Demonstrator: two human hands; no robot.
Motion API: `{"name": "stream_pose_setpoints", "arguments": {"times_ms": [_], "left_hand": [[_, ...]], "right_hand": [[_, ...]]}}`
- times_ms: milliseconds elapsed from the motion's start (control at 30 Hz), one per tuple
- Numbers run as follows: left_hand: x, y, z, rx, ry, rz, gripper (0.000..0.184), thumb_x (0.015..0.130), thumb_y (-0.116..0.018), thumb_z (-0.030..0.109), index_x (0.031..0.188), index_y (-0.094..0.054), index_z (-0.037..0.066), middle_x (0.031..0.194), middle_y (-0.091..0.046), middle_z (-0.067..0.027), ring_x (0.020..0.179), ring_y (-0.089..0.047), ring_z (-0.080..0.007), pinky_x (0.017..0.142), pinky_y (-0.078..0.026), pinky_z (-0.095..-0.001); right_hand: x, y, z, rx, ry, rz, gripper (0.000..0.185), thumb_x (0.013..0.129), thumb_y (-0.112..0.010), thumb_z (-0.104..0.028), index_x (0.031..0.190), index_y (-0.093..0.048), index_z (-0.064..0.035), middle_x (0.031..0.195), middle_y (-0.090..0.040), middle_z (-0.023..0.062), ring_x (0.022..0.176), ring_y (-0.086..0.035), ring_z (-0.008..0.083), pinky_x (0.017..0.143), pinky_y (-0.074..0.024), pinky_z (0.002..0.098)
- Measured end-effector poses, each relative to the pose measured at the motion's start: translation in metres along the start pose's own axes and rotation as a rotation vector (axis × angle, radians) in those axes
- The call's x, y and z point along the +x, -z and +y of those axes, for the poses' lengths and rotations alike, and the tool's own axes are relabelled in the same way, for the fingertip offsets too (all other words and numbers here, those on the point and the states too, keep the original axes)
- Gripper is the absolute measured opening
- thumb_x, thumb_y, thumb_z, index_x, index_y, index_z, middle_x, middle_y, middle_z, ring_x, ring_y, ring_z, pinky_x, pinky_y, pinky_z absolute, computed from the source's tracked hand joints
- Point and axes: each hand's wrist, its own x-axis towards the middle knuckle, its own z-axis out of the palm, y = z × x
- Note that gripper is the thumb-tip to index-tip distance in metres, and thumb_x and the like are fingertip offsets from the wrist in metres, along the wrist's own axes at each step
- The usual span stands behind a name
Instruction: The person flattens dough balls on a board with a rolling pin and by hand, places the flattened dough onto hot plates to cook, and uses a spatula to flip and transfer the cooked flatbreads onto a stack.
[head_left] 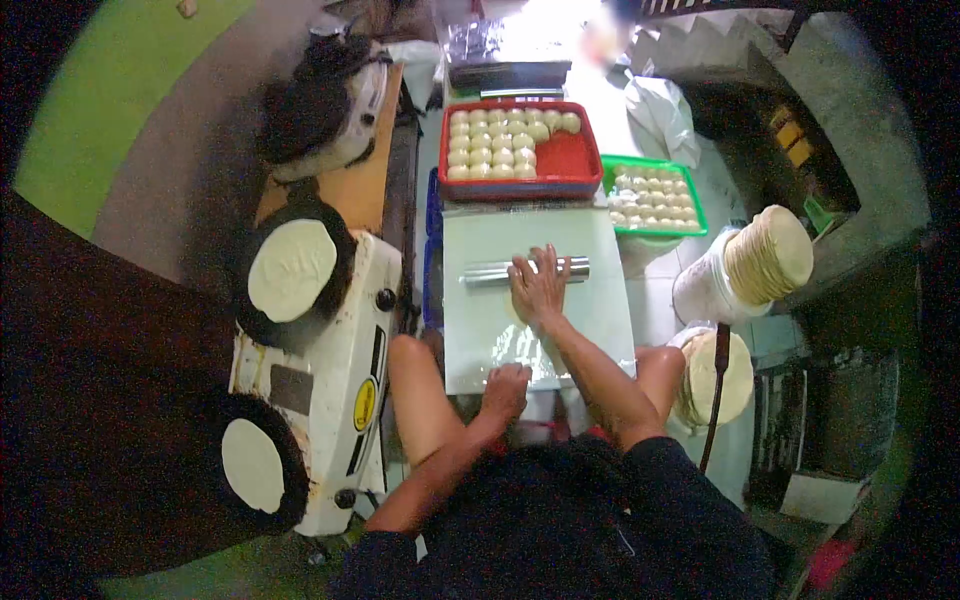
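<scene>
A shiny metal rolling pin (pixel 487 273) lies crosswise on the pale work board (pixel 590 340). My right hand (pixel 540 285) rests on the pin with its fingers spread over it. Just below the pin, a thin piece of dough (pixel 515 308) shows faintly, partly hidden by my right hand. At the board's near edge is my left hand (pixel 508 388), its fingers curled down; what they hold, if anything, is hidden. Beyond the board, a red tray (pixel 570 162) holds rows of dough balls (pixel 490 142).
Two flat dough rounds (pixel 292 268) lie on black pans on a white stove (pixel 350 340) at the left. A green tray (pixel 705 215) with dough balls is at the right. Stacked flatbreads (pixel 770 255) stand in a white bucket (pixel 705 290), with another stack (pixel 722 375) nearer.
</scene>
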Motion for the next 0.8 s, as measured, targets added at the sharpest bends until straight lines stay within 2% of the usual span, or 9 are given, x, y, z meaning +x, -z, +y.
{"name": "stream_pose_setpoints", "arguments": {"times_ms": [200, 233, 333, 500, 600, 633, 733, 767, 800], "left_hand": [[-0.001, -0.008, -0.001, 0.005, 0.016, 0.007, 0.020, 0.073, -0.059, 0.000, 0.092, -0.062, 0.007, 0.093, -0.063, -0.0123, 0.096, -0.060, -0.0323, 0.084, -0.046, -0.0469], [-0.002, -0.007, -0.001, 0.003, 0.007, 0.002, 0.020, 0.073, -0.059, 0.000, 0.092, -0.062, 0.007, 0.093, -0.063, -0.0120, 0.096, -0.060, -0.0320, 0.084, -0.046, -0.0465], [-0.001, -0.007, -0.004, 0.012, -0.006, -0.014, 0.020, 0.074, -0.060, 0.002, 0.093, -0.063, 0.008, 0.092, -0.063, -0.0107, 0.095, -0.060, -0.0308, 0.084, -0.046, -0.0455], [0.002, -0.003, -0.001, 0.129, 0.010, -0.101, 0.014, 0.083, -0.057, 0.011, 0.095, -0.064, 0.012, 0.092, -0.064, -0.0076, 0.095, -0.061, -0.0268, 0.083, -0.045, -0.0442], [0.002, -0.006, -0.003, 0.165, 0.035, -0.136, 0.014, 0.084, -0.056, 0.012, 0.096, -0.065, 0.012, 0.095, -0.063, -0.0070, 0.097, -0.061, -0.0259, 0.085, -0.044, -0.0436], [0.002, -0.005, -0.005, 0.113, 0.021, -0.123, 0.016, 0.084, -0.057, 0.012, 0.098, -0.064, 0.013, 0.098, -0.063, -0.0066, 0.099, -0.061, -0.0255, 0.086, -0.044, -0.0432], [0.001, -0.005, -0.007, 0.125, 0.021, -0.118, 0.015, 0.085, -0.057, 0.012, 0.098, -0.064, 0.013, 0.098, -0.062, -0.0065, 0.100, -0.061, -0.0258, 0.087, -0.043, -0.0430], [0.000, -0.006, -0.008, 0.087, 0.010, -0.089, 0.016, 0.083, -0.059, 0.012, 0.099, -0.063, 0.012, 0.098, -0.062, -0.0066, 0.100, -0.060, -0.0261, 0.088, -0.043, -0.0434], [-0.002, -0.007, -0.009, 0.049, 0.001, -0.059, 0.018, 0.081, -0.062, 0.012, 0.099, -0.062, 0.012, 0.099, -0.062, -0.0068, 0.100, -0.060, -0.0264, 0.089, -0.043, -0.0437]], "right_hand": [[-0.009, 0.010, 0.011, 0.400, -0.111, -0.240, 0.061, 0.083, -0.064, -0.020, 0.143, -0.050, -0.0237, 0.159, -0.028, 0.0228, 0.145, -0.031, 0.0418, 0.114, -0.0216, 0.0677], [-0.011, 0.023, 0.007, 0.230, -0.038, -0.371, 0.061, 0.084, -0.063, -0.018, 0.144, -0.049, -0.0243, 0.159, -0.027, 0.0225, 0.142, -0.037, 0.0419, 0.117, -0.0172, 0.0653], [-0.031, -0.006, 0.007, 0.057, 0.143, -0.064, 0.056, 0.085, -0.062, -0.019, 0.141, -0.053, -0.0234, 0.160, -0.026, 0.0219, 0.144, -0.034, 0.0395, 0.118, -0.0132, 0.0645], [-0.031, 0.025, -0.004, 0.116, -0.155, -0.033, 0.053, 0.088, -0.065, -0.026, 0.140, -0.057, -0.0205, 0.158, -0.025, 0.0294, 0.144, -0.032, 0.0451, 0.115, -0.0277, 0.0616], [-0.026, 0.017, 0.006, 0.219, -0.052, -0.140, 0.056, 0.087, -0.067, -0.025, 0.141, -0.056, -0.0216, 0.159, -0.021, 0.0302, 0.138, -0.039, 0.0444, 0.108, -0.0389, 0.0566], [-0.028, 0.018, 0.002, 0.091, -0.018, -0.117, 0.048, 0.091, -0.063, -0.025, 0.138, -0.058, -0.0209, 0.146, -0.045, 0.0266, 0.125, -0.053, 0.0378, 0.098, -0.0469, 0.0510], [-0.014, 0.018, 0.000, 0.048, -0.100, -0.159, 0.042, 0.094, -0.057, -0.025, 0.134, -0.059, -0.0129, 0.119, -0.065, 0.0178, 0.112, -0.062, 0.0313, 0.094, -0.0477, 0.0522], [-0.012, 0.003, 0.007, -0.047, -0.048, -0.013, 0.027, 0.097, -0.052, -0.029, 0.106, -0.071, -0.0109, 0.093, -0.069, 0.0069, 0.101, -0.063, 0.0279, 0.099, -0.0429, 0.0532], [-0.008, 0.005, 0.009, -0.028, -0.055, -0.008, 0.026, 0.097, -0.053, -0.029, 0.100, -0.071, -0.0099, 0.096, -0.069, 0.0081, 0.104, -0.062, 0.0285, 0.102, -0.0392, 0.0558]]}}
